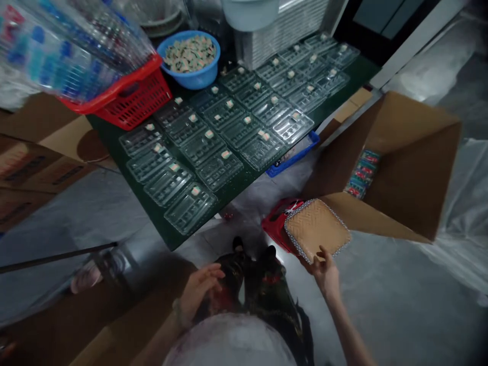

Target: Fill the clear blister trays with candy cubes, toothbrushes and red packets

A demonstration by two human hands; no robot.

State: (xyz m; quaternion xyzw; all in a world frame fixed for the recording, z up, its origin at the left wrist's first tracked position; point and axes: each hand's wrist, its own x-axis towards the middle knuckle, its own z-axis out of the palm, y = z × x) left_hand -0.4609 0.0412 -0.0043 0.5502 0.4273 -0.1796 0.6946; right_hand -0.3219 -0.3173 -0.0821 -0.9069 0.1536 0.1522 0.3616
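Note:
My left hand (202, 287) is held over my lap with its fingers stretched out and nothing in it. On the right, my right hand (325, 269) grips the near edge of a square woven mat (318, 229) with a black-and-white border, some fingers above it and others partly hidden below. The mat lies over a red plastic stool (276, 223). Ahead stands a dark green table (168, 231) covered with rows of clear plastic trays (190, 208). Most trays hold a small pale piece (195, 190) in one compartment.
A blue basin (190, 76) full of small pieces and a red basket (133, 101) of clear packaging stand at the table's back left. An open carton (412, 168) with colourful packs is at right, a blue crate (293, 155) beneath the table edge. Cardboard boxes (30, 173) are stacked left.

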